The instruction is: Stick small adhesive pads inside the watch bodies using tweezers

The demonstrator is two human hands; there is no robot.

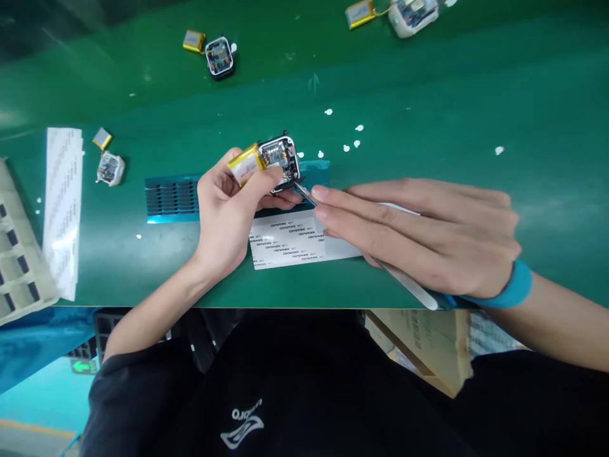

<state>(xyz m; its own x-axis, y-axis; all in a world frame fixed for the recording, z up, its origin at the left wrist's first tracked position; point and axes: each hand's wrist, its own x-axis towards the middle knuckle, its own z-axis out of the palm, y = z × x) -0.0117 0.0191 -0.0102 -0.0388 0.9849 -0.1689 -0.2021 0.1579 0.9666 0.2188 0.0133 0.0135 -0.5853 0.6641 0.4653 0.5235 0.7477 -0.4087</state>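
My left hand (225, 219) grips a small square electronic device casing (278, 154) with its circuit board facing up, the thumb pressed near the board's lower edge. A yellow-edged pouch battery (245, 166) lies at the casing's left side, against the fingers. My right hand (438, 238) is closed on metal tweezers (413, 287), whose tips reach the casing's lower right corner. Whether the tips pinch anything is too small to tell. Under the hands are a white printed adhesive sheet (285, 244) and a blue sheet with rows of dark strips (172, 200).
Similar casings with batteries lie at the left (110, 169), upper left (219, 57) and top right (413, 16). Several white tabs (359, 127) dot the green table (451, 114). Another white sheet (63, 209) and a pale compartment tray (21, 254) occupy the left side.
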